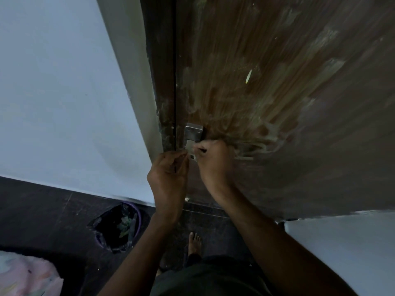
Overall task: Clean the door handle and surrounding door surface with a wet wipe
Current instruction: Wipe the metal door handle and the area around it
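Both hands are up at the door handle (193,136), with the arms reaching up from below. The left hand (168,174) is curled, its fingers pinched close on something small and pale by the handle. I think that is a bit of the wet wipe (192,155), but I cannot tell for sure. The right hand (213,162) is a tight fist, just right of the handle and touching the door (277,92). It may hold the wipe bunched inside, but the wipe is hidden there.

A wet wipe is soft, light and floppy, and it can slip. It is best held bunched in the fingers and pressed flat on the metal.

Down on the dark floor, left of the arms, sits a bin (118,226) with a black bag.

Farther up, the handle is a small, hard, shiny metal piece at the door's left edge. The brown door above it has pale streaks and smears all over, spreading up and right.
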The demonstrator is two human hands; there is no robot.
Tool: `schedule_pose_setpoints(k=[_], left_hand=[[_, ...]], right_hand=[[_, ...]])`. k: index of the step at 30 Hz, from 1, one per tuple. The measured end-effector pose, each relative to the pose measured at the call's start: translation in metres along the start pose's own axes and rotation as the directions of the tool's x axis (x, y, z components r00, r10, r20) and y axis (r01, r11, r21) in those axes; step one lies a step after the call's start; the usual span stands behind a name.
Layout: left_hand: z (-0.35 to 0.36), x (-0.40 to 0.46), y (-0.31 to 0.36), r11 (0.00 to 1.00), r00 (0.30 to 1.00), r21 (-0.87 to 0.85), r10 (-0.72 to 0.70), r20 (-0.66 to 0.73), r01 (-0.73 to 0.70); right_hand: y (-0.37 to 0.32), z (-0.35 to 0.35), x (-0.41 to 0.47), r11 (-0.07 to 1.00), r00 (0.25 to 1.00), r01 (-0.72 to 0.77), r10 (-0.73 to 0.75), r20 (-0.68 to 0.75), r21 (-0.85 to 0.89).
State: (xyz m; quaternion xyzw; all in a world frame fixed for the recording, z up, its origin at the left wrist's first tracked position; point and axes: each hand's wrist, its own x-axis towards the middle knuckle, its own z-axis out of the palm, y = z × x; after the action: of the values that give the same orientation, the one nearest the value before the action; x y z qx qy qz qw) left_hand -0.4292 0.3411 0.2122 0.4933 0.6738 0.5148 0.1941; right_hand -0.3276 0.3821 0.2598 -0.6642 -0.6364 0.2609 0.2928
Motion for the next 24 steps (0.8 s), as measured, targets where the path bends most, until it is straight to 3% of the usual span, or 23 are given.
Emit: schedule_pose_setpoints(k=[4, 8, 12, 15, 18, 22, 24], left_hand=[[0.002, -0.001, -0.001, 1.0, 1.0, 0.011, -0.02, 0.005, 0.02], [0.002, -0.003, 0.001, 0.999, 0.999, 0.017, -0.035, 0.016, 0.035], [-0.003, -0.005, 0.002, 0.999, 0.999, -0.01, -0.036, 0.02, 0.036], [-0.003, -0.008, -0.001, 0.999, 0.999, -0.018, -0.044, 0.008, 0.044], [-0.001, -0.009, -0.001, 0.998, 0.999, -0.018, -0.052, -0.01, 0.052], [-0.003, -0.009, -0.001, 0.998, 0.998, -0.015, -0.058, -0.03, 0.057], [-0.005, -0.008, -0.002, 0.998, 0.997, -0.012, -0.066, -0.028, 0.065]], right_hand=[[-0.006, 0.01, 0.001, 0.989, 0.987, -0.056, 0.076, -0.139, 0.139], [-0.007, 0.017, -0.009, 0.996, 0.98, -0.025, 0.041, -0.195, 0.084], [-0.002, 0.016, -0.023, 0.984, 0.981, 0.15, -0.161, -0.112, -0.098], [-0.001, 0.016, -0.027, 0.914, 0.937, 0.328, -0.348, -0.043, -0.24], [-0.007, 0.019, -0.013, 0.92, 0.941, 0.308, -0.332, -0.065, -0.241], [-0.009, 0.024, -0.013, 0.854, 0.917, 0.39, -0.395, 0.057, -0.346], [-0.004, 0.022, -0.018, 0.862, 0.913, 0.406, -0.4, 0.084, -0.303]])
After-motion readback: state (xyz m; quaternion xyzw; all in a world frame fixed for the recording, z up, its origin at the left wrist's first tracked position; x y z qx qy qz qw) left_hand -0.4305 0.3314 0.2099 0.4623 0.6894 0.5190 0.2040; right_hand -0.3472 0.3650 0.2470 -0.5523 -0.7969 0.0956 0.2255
